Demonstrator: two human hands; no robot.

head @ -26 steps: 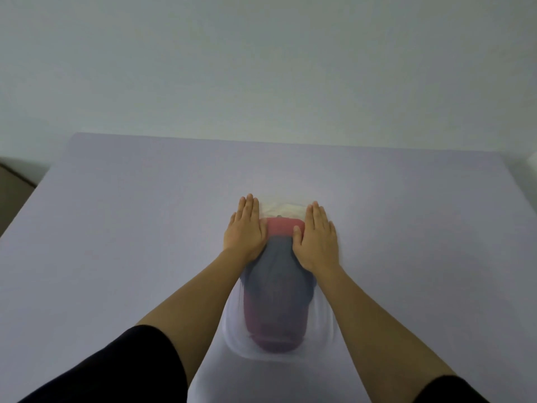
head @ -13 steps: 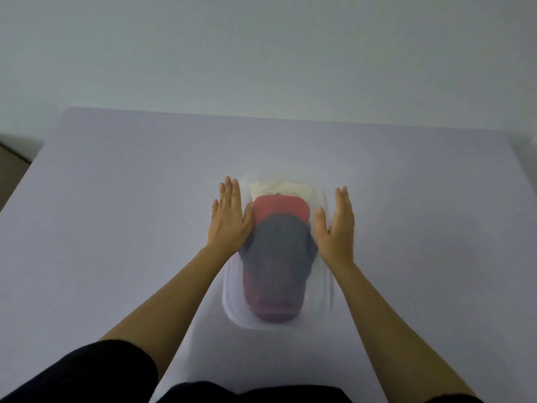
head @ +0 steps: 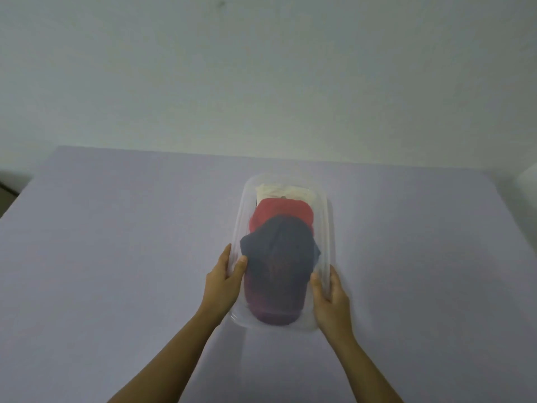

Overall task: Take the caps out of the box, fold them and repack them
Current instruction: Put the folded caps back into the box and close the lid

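Clear box (head: 327, 225) sits mid-tabletop (head: 116, 257), holding a cream cap (head: 283, 191), red cap (head: 280, 213) and navy cap (head: 279, 257). Left hand (head: 223, 283) and right hand (head: 331, 298) grip its opposite long rims near the near end.

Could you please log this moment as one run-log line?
left hand: gripping box left side | right hand: gripping right side | caps: navy, red, cream, inside

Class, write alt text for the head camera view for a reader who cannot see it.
Two bare hands, left hand and right hand, grip the long sides of a clear plastic box holding overlapping navy cap, red cap and cream cap, on a lilac table.
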